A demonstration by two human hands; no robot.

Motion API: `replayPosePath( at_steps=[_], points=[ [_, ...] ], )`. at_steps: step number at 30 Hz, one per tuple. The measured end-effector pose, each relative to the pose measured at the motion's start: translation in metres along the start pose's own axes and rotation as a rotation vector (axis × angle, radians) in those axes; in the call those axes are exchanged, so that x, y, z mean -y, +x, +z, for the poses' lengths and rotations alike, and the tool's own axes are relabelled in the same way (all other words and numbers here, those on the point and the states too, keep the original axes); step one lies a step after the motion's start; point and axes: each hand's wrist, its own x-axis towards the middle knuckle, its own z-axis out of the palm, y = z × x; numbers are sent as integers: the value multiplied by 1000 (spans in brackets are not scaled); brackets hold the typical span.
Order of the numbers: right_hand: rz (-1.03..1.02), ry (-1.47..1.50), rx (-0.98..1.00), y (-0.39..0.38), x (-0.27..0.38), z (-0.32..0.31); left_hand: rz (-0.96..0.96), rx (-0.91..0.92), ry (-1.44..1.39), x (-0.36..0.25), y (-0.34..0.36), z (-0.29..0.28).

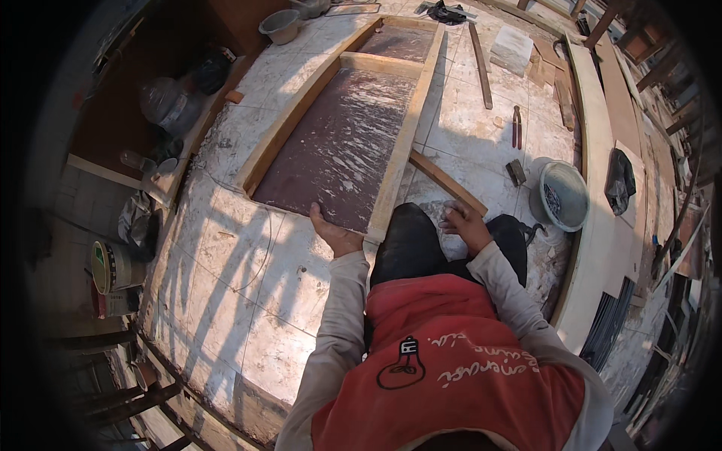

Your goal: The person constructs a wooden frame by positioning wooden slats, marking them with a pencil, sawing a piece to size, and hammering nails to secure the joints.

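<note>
A long wooden frame (399,152) lies on the floor in front of me, with a dark brown, white-streaked panel (323,154) set in it. My left hand (336,234) grips the panel's bare near edge, its thumb on top and the other fingers mostly hidden. Over my knees, my right hand (466,225) is closed with curled fingers; whatever is in it, if anything, is too small to name. Just beyond that hand, a short wooden batten (445,180) slants from the frame's right side toward my knee.
To the right stand a grey bucket (561,197), a small dark block (516,173) and red-handled pincers (517,126). Farther off lie a dark wooden strip (480,66) and a pale block (512,49). A basin (280,27) sits at the far left, a paint bucket (113,267) at the near left.
</note>
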Motion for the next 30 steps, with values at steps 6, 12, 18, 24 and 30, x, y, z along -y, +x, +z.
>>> replayPosePath(
  at_steps=[6, 12, 18, 24, 30],
  points=[
    [-269, -900, -416, -52, -31, -125, -95, -9, -33, 74, 61, 0],
    [-186, -761, -551, -27, -41, -176, -124, -159, 32, 110, 89, -23],
    [-217, -878, -384, 98, -21, -178, -28, -302, 296, 88, 159, -105],
    [146, -1098, -191, 163, -46, -221, -357, -502, 118, 142, 165, -83],
    [96, -75, -119, 153, -41, -225, -320, -375, 197, 143, 202, -123]
  ],
)
